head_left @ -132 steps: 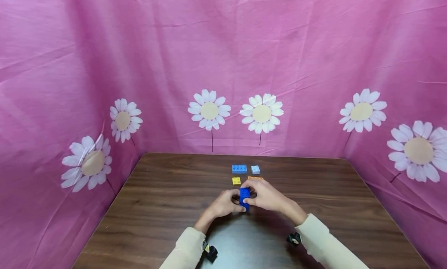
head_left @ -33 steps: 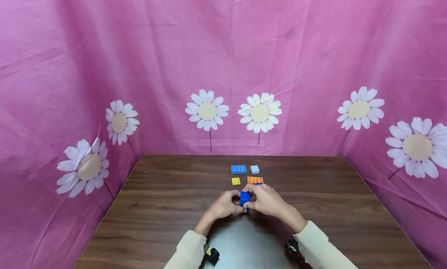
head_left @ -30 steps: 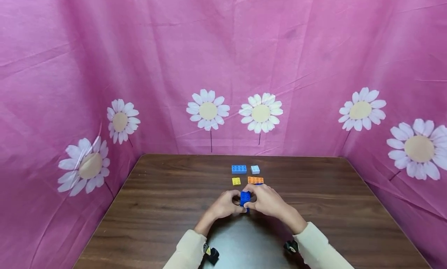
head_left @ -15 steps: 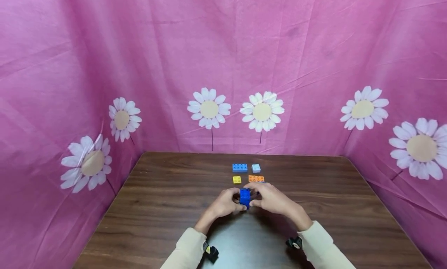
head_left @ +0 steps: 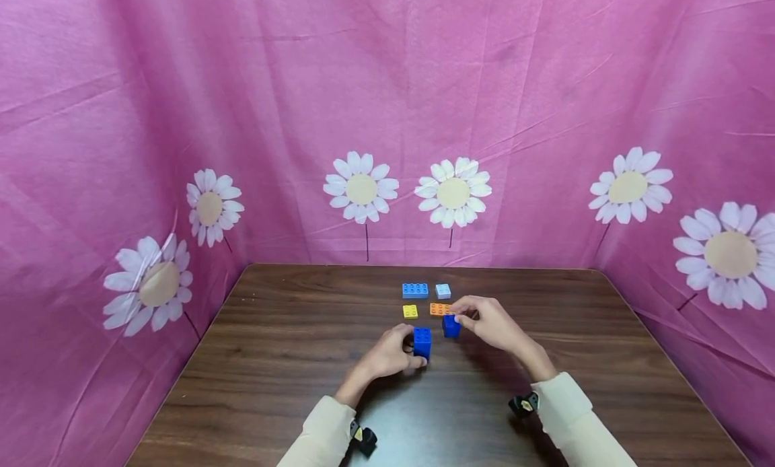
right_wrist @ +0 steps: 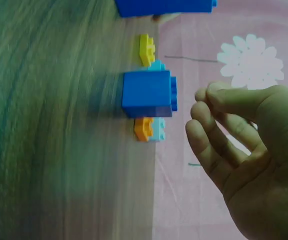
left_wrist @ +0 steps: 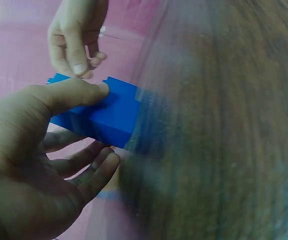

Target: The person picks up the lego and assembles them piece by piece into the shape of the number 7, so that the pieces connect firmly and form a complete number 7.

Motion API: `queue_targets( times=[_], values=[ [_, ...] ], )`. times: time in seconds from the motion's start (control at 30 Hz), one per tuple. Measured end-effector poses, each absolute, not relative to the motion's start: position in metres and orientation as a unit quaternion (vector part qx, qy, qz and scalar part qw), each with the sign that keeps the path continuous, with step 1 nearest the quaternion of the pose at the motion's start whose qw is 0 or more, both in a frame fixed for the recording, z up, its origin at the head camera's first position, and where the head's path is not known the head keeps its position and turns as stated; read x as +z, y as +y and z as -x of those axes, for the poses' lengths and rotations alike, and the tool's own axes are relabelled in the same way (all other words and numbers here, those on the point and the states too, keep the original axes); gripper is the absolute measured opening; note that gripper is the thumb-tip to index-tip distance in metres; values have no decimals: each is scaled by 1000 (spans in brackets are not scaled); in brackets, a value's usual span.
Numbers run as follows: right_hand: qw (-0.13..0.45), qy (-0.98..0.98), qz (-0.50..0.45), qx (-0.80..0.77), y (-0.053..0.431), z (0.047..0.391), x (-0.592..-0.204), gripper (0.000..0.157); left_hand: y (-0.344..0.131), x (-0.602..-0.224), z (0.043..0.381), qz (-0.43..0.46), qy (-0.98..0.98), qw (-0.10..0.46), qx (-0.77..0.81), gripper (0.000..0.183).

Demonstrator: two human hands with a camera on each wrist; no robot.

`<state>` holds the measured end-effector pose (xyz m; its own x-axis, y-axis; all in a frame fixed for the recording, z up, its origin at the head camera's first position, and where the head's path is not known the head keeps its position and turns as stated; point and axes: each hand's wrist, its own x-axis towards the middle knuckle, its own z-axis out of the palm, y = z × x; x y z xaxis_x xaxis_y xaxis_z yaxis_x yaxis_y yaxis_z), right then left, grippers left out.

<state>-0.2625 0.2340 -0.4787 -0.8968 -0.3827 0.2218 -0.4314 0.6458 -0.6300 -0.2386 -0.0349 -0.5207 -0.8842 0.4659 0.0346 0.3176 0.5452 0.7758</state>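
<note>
My left hand holds a tall blue toy building-brick stack upright on the table. In the left wrist view its thumb presses the side of the stack, and the other fingers reach behind it. A separate cube-shaped blue brick stands just behind and to the right, studs up. My right hand hovers at that brick's right side in the head view. The right wrist view shows its bent fingers apart from the blue brick, above its studs, holding nothing.
Behind the blue bricks, a yellow brick and an orange brick lie on the brown wooden table. Farther back are a longer blue brick and a pale blue brick. A pink flowered cloth hangs around the table.
My right hand has let go of the blue stack and moved right and back to the separate blue brick, uncovering it. The left hand has kept hold of the stack.
</note>
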Motion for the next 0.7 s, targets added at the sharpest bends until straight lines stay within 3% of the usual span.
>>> queue_targets(
  times=[0.43, 0.7],
  values=[
    [46, -896, -201, 394, 239, 273, -500, 22, -40, -525, 236, -225, 730, 126, 633, 46],
    [-7, -903, -215, 372, 234, 273, -516, 39, -39, -529, 235, -208, 734, 119, 636, 37]
  ],
)
